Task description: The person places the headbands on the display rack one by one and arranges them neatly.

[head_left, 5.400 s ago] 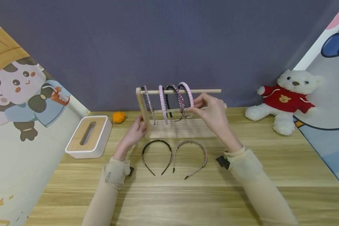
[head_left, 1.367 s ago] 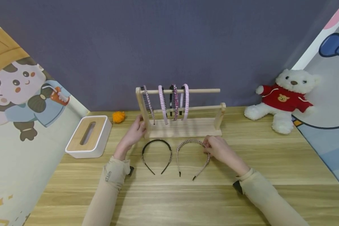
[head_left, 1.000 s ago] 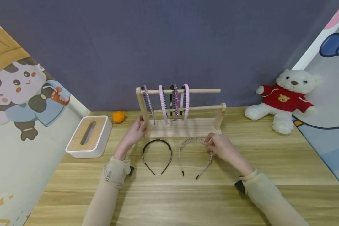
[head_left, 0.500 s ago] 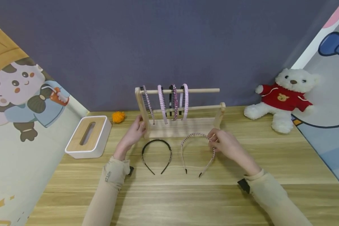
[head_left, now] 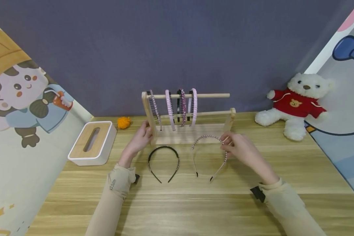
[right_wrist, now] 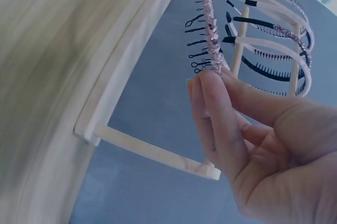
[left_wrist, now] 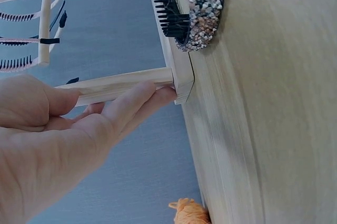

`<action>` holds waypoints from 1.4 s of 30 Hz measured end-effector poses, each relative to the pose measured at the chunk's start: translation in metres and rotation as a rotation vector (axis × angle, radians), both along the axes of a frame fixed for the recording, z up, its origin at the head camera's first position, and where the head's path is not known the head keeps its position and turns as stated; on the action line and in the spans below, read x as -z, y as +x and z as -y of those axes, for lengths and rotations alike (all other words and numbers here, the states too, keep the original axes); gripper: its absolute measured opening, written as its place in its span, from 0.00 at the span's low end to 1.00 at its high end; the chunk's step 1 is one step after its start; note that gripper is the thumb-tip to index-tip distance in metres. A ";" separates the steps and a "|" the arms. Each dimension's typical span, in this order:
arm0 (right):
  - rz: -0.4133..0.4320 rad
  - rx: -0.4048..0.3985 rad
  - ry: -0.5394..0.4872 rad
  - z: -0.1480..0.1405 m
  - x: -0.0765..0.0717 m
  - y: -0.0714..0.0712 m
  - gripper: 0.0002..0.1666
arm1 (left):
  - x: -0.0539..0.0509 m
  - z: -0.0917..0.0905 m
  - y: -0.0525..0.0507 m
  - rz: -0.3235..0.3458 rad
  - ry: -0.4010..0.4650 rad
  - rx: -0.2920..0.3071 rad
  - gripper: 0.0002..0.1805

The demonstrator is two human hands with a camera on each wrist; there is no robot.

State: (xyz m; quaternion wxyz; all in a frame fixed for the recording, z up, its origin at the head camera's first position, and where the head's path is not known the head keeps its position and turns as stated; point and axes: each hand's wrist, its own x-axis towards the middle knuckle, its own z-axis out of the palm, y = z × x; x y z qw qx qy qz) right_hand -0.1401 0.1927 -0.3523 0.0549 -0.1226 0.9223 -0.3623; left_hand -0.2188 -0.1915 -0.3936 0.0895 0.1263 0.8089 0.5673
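My right hand (head_left: 240,149) pinches a thin pinkish headband (head_left: 207,136) by its right side, between thumb and fingertips. The headband is lifted off the table, its two black-tipped ends pointing down towards me. Small comb teeth line its inner side in the right wrist view, where the fingers (right_wrist: 216,113) hold one arm of it. My left hand (head_left: 140,139) holds the left upright of a wooden headband rack (head_left: 209,131); in the left wrist view thumb and fingers lie on either side of the post (left_wrist: 126,83). A black beaded headband (head_left: 163,147) lies flat before the rack.
Several headbands, including a pale pink one (head_left: 195,105) and a glittery one (head_left: 183,108), hang from the rack's upper rod (head_left: 215,95). A tissue box (head_left: 91,144) and an orange pompom (head_left: 124,123) stand left. A white teddy bear (head_left: 295,101) sits right.
Earlier my right hand was at the pale pink headband on the rack. It then took the pinkish headband on the table, which has since risen and shifted right. My left hand stays put.
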 end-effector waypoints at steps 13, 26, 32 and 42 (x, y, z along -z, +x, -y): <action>-0.057 0.029 -0.007 -0.009 -0.010 0.001 0.10 | 0.000 0.000 -0.001 0.007 0.004 0.003 0.28; -0.086 0.047 -0.082 -0.018 -0.018 0.006 0.12 | 0.001 0.000 -0.001 0.014 0.001 0.010 0.28; -0.104 0.062 -0.063 -0.019 -0.024 0.007 0.12 | 0.000 -0.001 0.000 0.004 -0.009 0.006 0.28; -0.160 0.069 -0.099 -0.023 -0.030 0.010 0.14 | -0.001 0.000 0.000 -0.005 0.002 0.006 0.27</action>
